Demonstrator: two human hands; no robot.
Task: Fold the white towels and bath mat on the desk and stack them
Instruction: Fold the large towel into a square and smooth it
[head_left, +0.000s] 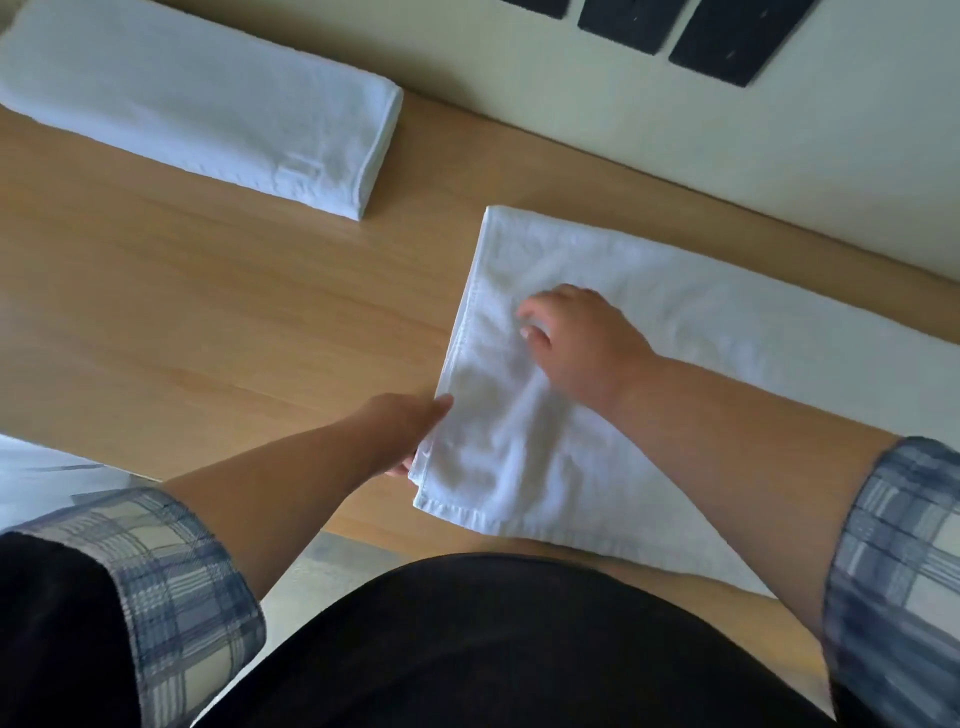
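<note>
Your left hand (400, 431) gripped the left hem of the towel (701, 338), thumb on top of the edge and fingertips tucked beneath it. Your right hand (582, 348) lay on top of the same towel a little farther in, fingers curled down into the cloth. Whether it pinched a fold or only pressed the fabric flat, I could not tell.

Nearest to you, your rolled plaid sleeves (171, 582) framed the view on both sides. The towel lay spread in a long band on the right half of the desk (234, 312). Its near hem ran close along the desk's front edge, and its far end ran out of view to the right. The cloth around your hands was rumpled, not smooth.

Farther off, to the left and well apart from the one in hand, a folded towel (208, 109) lay as a neat long bundle near the back of the desk. Beyond it stood the pale wall (675, 130) with dark panels (737, 36) at the top.

You appeared to be at the start of the next fold on the second piece, with one towel done and nothing stacked yet. The next move would call for lifting the left end with both corners level, carrying it over to the right, and matching the hems before you smooth it down.
</note>
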